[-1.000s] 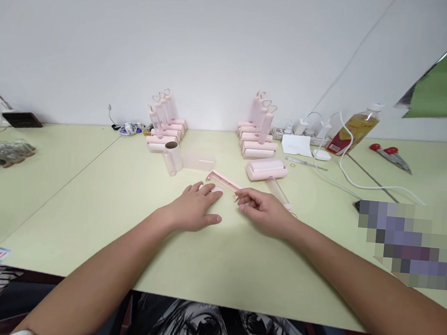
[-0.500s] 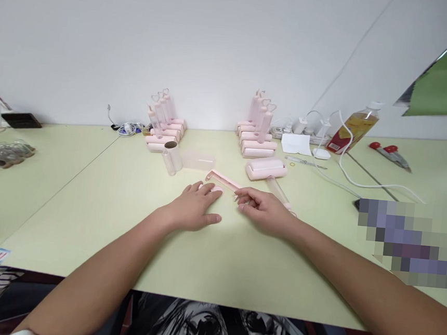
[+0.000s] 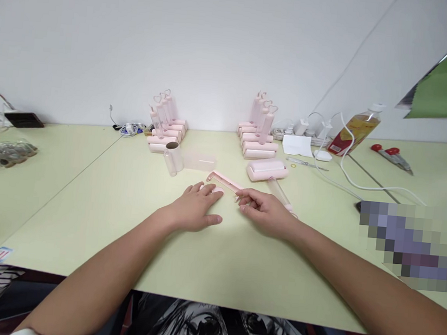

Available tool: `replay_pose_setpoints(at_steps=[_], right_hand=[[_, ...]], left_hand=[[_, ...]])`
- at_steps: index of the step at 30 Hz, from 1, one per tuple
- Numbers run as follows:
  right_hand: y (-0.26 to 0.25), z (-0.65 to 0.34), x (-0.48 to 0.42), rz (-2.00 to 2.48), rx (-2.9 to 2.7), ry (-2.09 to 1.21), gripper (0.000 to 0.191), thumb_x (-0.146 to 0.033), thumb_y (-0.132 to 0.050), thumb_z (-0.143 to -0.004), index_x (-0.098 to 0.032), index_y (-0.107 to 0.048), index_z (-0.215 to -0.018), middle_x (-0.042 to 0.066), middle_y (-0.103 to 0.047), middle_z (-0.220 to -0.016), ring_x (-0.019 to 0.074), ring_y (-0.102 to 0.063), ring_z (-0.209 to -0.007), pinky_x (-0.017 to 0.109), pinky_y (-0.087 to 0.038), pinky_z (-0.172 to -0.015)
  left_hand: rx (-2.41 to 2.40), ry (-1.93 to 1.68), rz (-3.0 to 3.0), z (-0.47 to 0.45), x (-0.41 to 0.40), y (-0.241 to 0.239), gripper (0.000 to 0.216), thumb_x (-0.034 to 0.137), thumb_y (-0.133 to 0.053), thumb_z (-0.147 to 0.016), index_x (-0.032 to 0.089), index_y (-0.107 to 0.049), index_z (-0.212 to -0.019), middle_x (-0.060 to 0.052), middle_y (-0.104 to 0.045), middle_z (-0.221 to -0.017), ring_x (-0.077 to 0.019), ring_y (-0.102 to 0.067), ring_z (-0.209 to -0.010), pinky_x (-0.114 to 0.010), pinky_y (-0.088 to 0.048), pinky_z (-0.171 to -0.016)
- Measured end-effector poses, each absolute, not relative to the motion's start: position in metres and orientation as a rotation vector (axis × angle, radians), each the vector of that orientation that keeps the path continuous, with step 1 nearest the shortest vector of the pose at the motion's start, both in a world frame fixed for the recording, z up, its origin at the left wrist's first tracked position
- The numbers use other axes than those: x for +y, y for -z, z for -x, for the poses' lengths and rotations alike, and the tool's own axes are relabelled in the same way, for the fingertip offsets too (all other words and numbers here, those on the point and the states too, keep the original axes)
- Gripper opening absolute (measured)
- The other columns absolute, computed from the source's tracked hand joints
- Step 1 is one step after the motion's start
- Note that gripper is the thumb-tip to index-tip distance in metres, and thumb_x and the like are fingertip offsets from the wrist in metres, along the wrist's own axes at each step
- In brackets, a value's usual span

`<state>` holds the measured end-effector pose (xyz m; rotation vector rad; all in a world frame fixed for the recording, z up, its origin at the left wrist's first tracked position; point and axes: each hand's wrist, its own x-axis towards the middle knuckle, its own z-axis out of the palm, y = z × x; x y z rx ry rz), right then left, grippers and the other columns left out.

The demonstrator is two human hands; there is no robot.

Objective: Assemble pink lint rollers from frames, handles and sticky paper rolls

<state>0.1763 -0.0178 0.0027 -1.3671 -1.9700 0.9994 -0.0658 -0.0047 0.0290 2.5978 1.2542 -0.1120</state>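
My left hand (image 3: 195,208) lies flat on the pale green table (image 3: 215,260), fingers spread, with its fingertips on a small pink oval piece (image 3: 217,190). My right hand (image 3: 265,211) is curled, its fingers pinching the near end of a thin pink L-shaped bar (image 3: 224,180) that lies across the table. A clear tube handle (image 3: 279,191) runs out from behind my right hand. A pink lint roller in its case (image 3: 266,169) rests just beyond.
Two stacks of pink rollers (image 3: 167,126) (image 3: 258,134) stand at the back. A cardboard-core roll (image 3: 173,157) and clear sheet (image 3: 199,160) lie near the left stack. At the right are a power strip, white cable (image 3: 348,173), oil bottle (image 3: 354,129) and red-handled scissors (image 3: 391,156).
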Motion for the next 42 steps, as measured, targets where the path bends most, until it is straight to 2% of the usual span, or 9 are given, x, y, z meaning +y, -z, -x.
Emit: replay_pose_setpoints(at_steps=[18, 28, 38, 40, 42], right_hand=[[-0.0024, -0.1759, -0.0183, 1.358, -1.960, -1.017, 0.034, -0.035, -0.055, -0.087, -0.022, -0.062, -0.117, 0.006, -0.067, -0.099, 0.0182, -0.061, -0.080, 0.031, -0.049, -0.069], [-0.0012, -0.1761, -0.0182, 1.353, -1.949, -1.013, 0.034, -0.036, -0.055, -0.086, -0.023, -0.061, -0.117, 0.005, -0.067, -0.100, 0.0161, -0.058, -0.075, 0.030, -0.048, -0.068], [-0.0059, -0.1739, -0.0208, 1.397, -1.938, -0.994, 0.037, -0.033, -0.055, -0.085, -0.025, -0.061, -0.121, 0.005, -0.065, -0.113, 0.0122, -0.052, -0.064, 0.028, -0.045, -0.059], [-0.0062, -0.1738, -0.0210, 1.401, -1.925, -0.978, 0.035, -0.033, -0.055, -0.084, -0.025, -0.062, -0.117, 0.004, -0.066, -0.105, 0.0124, -0.051, -0.061, 0.027, -0.043, -0.057], [-0.0066, -0.1741, -0.0208, 1.418, -1.915, -0.958, 0.033, -0.034, -0.055, -0.084, -0.024, -0.064, -0.114, 0.002, -0.065, -0.084, 0.0139, -0.050, -0.059, 0.027, -0.041, -0.054]], left_hand=[[1.272, 0.136, -2.571, 0.0651, -0.0060, -0.0312, 0.071, 0.064, -0.038, -0.087, 0.027, -0.029, -0.147, -0.010, -0.023, -0.158, -0.0377, -0.021, -0.142, -0.051, -0.025, -0.111], [1.271, 0.113, -2.570, 0.0646, -0.0071, -0.0327, 0.068, 0.062, -0.041, -0.087, 0.027, -0.033, -0.145, -0.009, -0.022, -0.158, -0.0363, -0.022, -0.141, -0.050, -0.027, -0.109], [1.270, 0.092, -2.568, 0.0630, -0.0077, -0.0333, 0.067, 0.061, -0.042, -0.087, 0.027, -0.034, -0.144, -0.010, -0.023, -0.157, -0.0345, -0.020, -0.143, -0.049, -0.027, -0.110], [1.279, 0.088, -2.561, 0.0629, -0.0078, -0.0331, 0.068, 0.060, -0.043, -0.086, 0.026, -0.034, -0.145, -0.010, -0.020, -0.158, -0.0343, -0.017, -0.144, -0.049, -0.026, -0.111], [1.286, 0.076, -2.559, 0.0629, -0.0080, -0.0332, 0.068, 0.060, -0.044, -0.086, 0.025, -0.034, -0.144, -0.011, -0.018, -0.159, -0.0344, -0.015, -0.145, -0.049, -0.025, -0.112]])
